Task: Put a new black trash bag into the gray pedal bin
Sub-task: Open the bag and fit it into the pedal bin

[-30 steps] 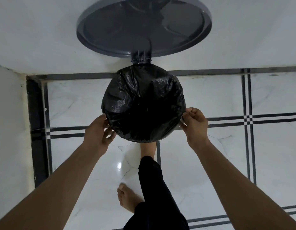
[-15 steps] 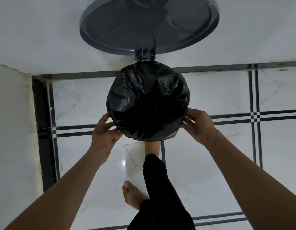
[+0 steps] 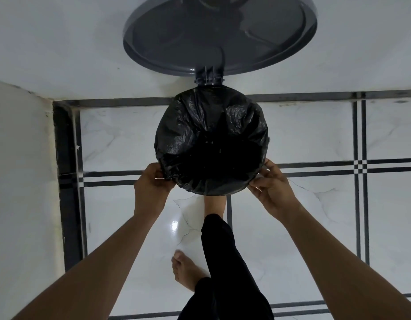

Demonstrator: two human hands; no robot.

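Note:
I look straight down on the pedal bin. A black trash bag [image 3: 211, 139] is stretched over its round rim and hides the bin body. The gray lid [image 3: 219, 34] stands open against the white wall, joined by a hinge [image 3: 208, 77]. My left hand [image 3: 152, 188] pinches the bag's folded edge at the rim's lower left. My right hand [image 3: 272, 187] pinches the bag edge at the lower right. One foot [image 3: 214, 204] reaches under the bin's front, where its toes are hidden.
The bin stands on a white marble floor [image 3: 303, 227] with black inlay lines, close to a white wall [image 3: 61, 42] behind it. A second white wall [image 3: 20, 181] runs along the left. My other bare foot [image 3: 186, 271] rests on the floor nearer me.
Both hands have slid lower along the rim toward me and now pinch the bag edge. The camera has shifted a little, so the bin appears further right.

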